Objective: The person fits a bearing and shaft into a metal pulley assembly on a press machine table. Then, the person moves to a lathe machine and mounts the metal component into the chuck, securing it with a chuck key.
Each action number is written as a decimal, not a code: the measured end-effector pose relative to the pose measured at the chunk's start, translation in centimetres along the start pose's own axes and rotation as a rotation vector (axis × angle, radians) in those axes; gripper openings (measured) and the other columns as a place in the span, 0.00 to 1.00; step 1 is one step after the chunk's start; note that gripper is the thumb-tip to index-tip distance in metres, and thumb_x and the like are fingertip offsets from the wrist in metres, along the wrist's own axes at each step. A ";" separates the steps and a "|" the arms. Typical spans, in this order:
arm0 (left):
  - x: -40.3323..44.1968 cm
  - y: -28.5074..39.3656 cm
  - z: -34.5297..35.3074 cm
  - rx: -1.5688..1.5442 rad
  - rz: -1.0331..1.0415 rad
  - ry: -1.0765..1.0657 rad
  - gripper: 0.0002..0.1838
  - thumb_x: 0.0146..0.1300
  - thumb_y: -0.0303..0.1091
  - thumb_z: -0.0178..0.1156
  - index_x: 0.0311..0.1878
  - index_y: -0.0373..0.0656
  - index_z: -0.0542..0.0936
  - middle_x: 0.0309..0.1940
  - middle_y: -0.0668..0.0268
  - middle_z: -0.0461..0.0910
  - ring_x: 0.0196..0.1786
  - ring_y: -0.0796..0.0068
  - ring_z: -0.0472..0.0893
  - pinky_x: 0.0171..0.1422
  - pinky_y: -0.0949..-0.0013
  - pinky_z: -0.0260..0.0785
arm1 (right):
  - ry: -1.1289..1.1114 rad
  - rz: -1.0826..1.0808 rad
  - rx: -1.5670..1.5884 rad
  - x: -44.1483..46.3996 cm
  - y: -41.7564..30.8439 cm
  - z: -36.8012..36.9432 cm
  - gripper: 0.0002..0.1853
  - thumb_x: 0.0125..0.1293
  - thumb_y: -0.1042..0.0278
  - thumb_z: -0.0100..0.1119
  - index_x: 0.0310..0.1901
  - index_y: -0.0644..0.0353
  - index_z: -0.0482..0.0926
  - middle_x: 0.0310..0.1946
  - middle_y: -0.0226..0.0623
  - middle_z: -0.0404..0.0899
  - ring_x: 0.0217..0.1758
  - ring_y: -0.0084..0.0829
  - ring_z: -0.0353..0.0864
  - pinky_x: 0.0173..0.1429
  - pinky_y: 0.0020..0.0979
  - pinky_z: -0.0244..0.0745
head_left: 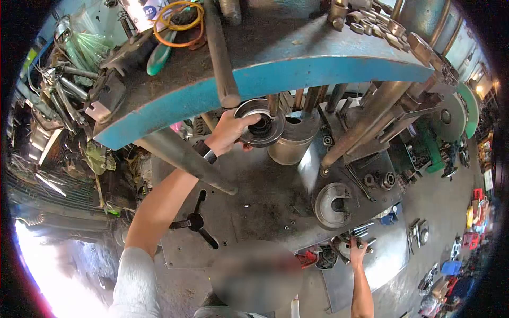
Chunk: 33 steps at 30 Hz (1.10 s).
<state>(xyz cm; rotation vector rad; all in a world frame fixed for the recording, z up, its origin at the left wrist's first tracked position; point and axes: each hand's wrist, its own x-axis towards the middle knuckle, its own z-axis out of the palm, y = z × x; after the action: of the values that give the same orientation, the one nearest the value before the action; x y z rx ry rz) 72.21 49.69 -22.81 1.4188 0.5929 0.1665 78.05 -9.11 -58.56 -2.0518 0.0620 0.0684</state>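
My left hand (233, 129) grips a round, dark metal hub (274, 129) with a stepped rim and a bore in its middle. The thumb lies across its face, and it is held above the plate, under the blue beam. Just right of it stands a steel cylinder (290, 151) with a hole in its top. At lower right, my right hand (358, 250) is closed around a metal part (343, 245) with several bright pins beside it; the fingers partly hide it. A U-slotted steel disc (332, 205) lies on the plate above that hand.
The blue press beam (328, 71) spans overhead, with a rod (225, 79) jutting from it. Slanted steel columns (366, 122) (185, 159) flank the work. The dark bench plate (254, 206) has a three-armed slot (195, 221). Bearings (388, 180) and scattered tools lie to the right.
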 end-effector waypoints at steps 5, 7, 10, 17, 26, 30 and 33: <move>0.4 -0.6 -0.5 -0.002 -0.002 -0.038 0.16 0.64 0.40 0.62 0.47 0.37 0.77 0.35 0.62 0.80 0.26 0.75 0.80 0.17 0.71 0.72 | -0.196 0.107 -0.061 0.1 -0.4 -1.4 0.17 0.61 0.66 0.68 0.45 0.65 0.73 0.35 0.37 0.77 0.35 0.30 0.75 0.45 0.32 0.72; 0.5 -0.8 -0.5 -0.017 0.003 -0.019 0.16 0.64 0.40 0.62 0.47 0.37 0.78 0.34 0.63 0.81 0.26 0.75 0.80 0.17 0.71 0.72 | -0.305 0.051 -0.061 0.2 0.6 -2.6 0.18 0.61 0.65 0.68 0.46 0.66 0.74 0.38 0.40 0.76 0.38 0.32 0.75 0.48 0.34 0.72; 0.5 -0.8 -0.4 -0.024 0.007 -0.019 0.15 0.64 0.39 0.61 0.46 0.37 0.78 0.33 0.63 0.81 0.25 0.75 0.80 0.17 0.71 0.72 | -0.196 0.094 -0.035 0.6 3.6 -2.0 0.17 0.60 0.62 0.68 0.42 0.68 0.77 0.38 0.41 0.76 0.40 0.33 0.75 0.51 0.34 0.71; 0.4 -0.7 0.0 -0.048 0.065 -0.011 0.14 0.66 0.35 0.59 0.47 0.33 0.77 0.27 0.61 0.81 0.18 0.73 0.79 0.13 0.71 0.69 | -0.189 0.091 -0.025 0.1 2.2 -2.2 0.17 0.59 0.63 0.70 0.41 0.70 0.78 0.37 0.41 0.77 0.44 0.33 0.75 0.52 0.34 0.71; 0.9 -1.1 -0.3 -0.020 0.101 -0.038 0.14 0.65 0.37 0.61 0.46 0.36 0.78 0.30 0.63 0.82 0.21 0.75 0.79 0.15 0.70 0.70 | -0.058 -0.026 0.093 -1.3 -3.9 -0.3 0.16 0.65 0.68 0.57 0.20 0.65 0.76 0.15 0.29 0.73 0.19 0.20 0.68 0.26 0.27 0.63; 0.3 -0.2 0.1 -0.029 0.046 -0.023 0.13 0.66 0.35 0.60 0.46 0.34 0.78 0.27 0.61 0.81 0.18 0.74 0.79 0.14 0.70 0.68 | -0.045 -0.024 0.089 -1.0 -3.0 -0.1 0.16 0.65 0.68 0.58 0.20 0.65 0.76 0.15 0.28 0.73 0.19 0.19 0.68 0.25 0.28 0.61; 0.3 -0.4 0.0 -0.008 0.021 -0.014 0.13 0.66 0.36 0.60 0.46 0.36 0.79 0.29 0.62 0.82 0.20 0.75 0.79 0.16 0.71 0.68 | -0.088 0.114 -0.014 -0.6 -4.5 -0.3 0.07 0.64 0.71 0.61 0.33 0.66 0.79 0.26 0.29 0.77 0.28 0.20 0.73 0.29 0.24 0.68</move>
<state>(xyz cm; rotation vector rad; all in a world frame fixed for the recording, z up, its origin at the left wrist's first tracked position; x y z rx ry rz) 72.33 49.78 -23.28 1.4179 0.5654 0.1755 77.80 -7.29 -54.41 -2.0555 0.1240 0.2306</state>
